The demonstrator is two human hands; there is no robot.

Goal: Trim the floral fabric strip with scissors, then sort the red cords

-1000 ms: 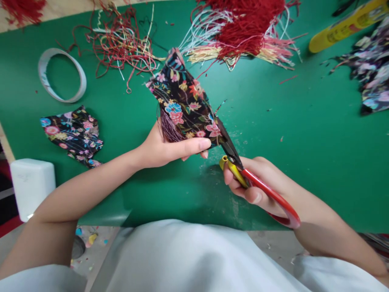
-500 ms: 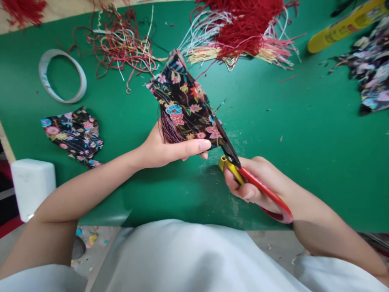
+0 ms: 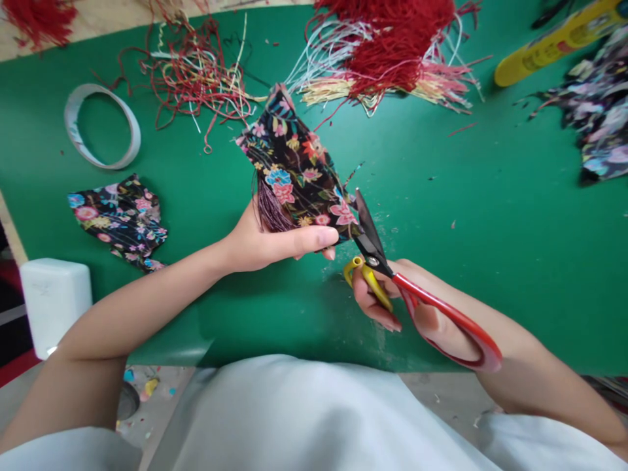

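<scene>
My left hand (image 3: pixel 279 242) grips a piece of black floral fabric (image 3: pixel 299 163), thumb on top and most fingers hidden beneath. A dark purple tassel (image 3: pixel 275 206) hangs at the fabric's left side, above my palm. In my right hand (image 3: pixel 377 294) are scissors (image 3: pixel 446 314) with one red handle and one yellow handle. Their dark blades stand apart at the fabric's lower right corner, close to my left fingertips. A thin sliver of fabric sticks out from the cut right edge.
Red and white cord scraps (image 3: pixel 201 72) and a large bundle of red tassels (image 3: pixel 402 52) lie at the back. A tape ring (image 3: pixel 132 131), a floral fabric scrap (image 3: pixel 122 219) and a white box (image 3: pixel 56 304) are on the left. A yellow bottle (image 3: pixel 540 55) and more fabric scraps (image 3: pixel 606 118) lie right.
The scissors have opened: their blades and handles are spread wider, and the red handle has swung down and right. My left hand and the fabric have barely moved.
</scene>
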